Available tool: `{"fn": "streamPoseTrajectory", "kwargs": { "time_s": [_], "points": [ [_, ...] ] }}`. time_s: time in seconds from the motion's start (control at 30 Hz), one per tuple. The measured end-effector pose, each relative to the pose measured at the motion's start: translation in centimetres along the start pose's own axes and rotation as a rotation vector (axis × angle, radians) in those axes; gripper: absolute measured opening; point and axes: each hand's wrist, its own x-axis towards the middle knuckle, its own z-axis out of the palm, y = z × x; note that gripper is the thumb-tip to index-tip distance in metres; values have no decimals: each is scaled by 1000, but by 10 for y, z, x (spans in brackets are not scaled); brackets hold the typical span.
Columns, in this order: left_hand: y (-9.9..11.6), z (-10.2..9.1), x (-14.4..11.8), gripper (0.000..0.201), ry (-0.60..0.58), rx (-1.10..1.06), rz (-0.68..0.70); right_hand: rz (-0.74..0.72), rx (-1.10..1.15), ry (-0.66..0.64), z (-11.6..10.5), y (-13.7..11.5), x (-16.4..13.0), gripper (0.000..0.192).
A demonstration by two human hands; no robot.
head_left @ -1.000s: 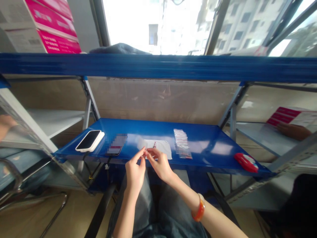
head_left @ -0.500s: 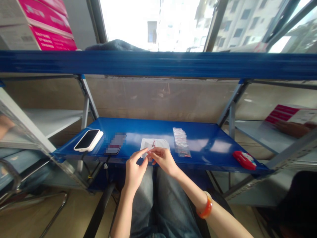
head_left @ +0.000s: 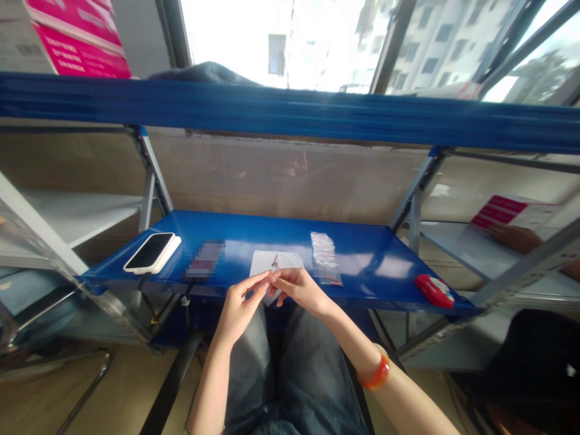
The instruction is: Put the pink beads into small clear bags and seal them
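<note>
My left hand (head_left: 238, 305) and my right hand (head_left: 302, 291) meet at the fingertips over the front edge of a blue shelf (head_left: 371, 266). Together they pinch a small clear plastic bag (head_left: 270, 294), which is hard to make out. Just behind the fingers lies a white sheet (head_left: 276, 261) with a few small red pieces on it. A stack of small clear bags (head_left: 324, 257) lies to the right of the sheet. An orange bangle (head_left: 377, 373) sits on my right wrist.
A phone in a white case (head_left: 151, 251) and a second, blurred phone (head_left: 205, 261) lie on the shelf's left. A red object (head_left: 434, 290) sits at its right end. Another person's hand (head_left: 514, 237) rests on a pink-and-white box on the right-hand shelf. Pink boxes (head_left: 75, 39) stand top left.
The view has shifted slightly, so everything sits lower and further left in the picture. My hands stay together at the shelf edge, fingertips still pinched on the small bag.
</note>
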Motion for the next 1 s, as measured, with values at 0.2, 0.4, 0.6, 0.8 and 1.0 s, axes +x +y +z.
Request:
{"fn": "streamPoseTrajectory", "kwargs": {
  "time_s": [0.2, 0.4, 0.6, 0.8, 1.0],
  "points": [
    [2, -1, -1, 38, -28, 19, -11, 20, -28, 29, -3, 2, -1, 41],
    [10, -7, -4, 27, -114, 43, -50, 59, -78, -10, -2, 0, -5, 36],
    [14, -2, -5, 25, -164, 39, -28, 88, -61, 3, 3, -1, -6, 39],
    [9, 2, -4, 29, -115, 36, -44, 54, -76, -37, 6, 7, -8, 37],
    [10, 8, -6, 32, -75, 63, -67, 34, -74, 23, 10, 19, -9, 35]
  ]
}}
